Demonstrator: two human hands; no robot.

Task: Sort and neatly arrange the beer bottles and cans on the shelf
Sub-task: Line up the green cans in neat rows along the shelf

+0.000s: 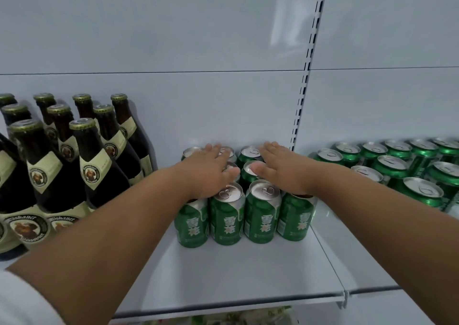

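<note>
A tight block of several green beer cans [260,212] with silver tops stands in the middle of the white shelf [236,272], against the back wall. My left hand [208,173] lies flat, fingers straight, on the tops of the left cans. My right hand [280,170] lies flat in the same way on the tops of the right cans. Several dark brown beer bottles [92,165] with cream labels and gold caps stand in rows at the left of the same shelf.
More green cans [397,168] crowd the neighbouring shelf bay at the right, beyond a slotted upright [301,101]. Bare shelf lies in front of the can block up to the front edge [223,304]. A lower shelf with blurred goods shows beneath.
</note>
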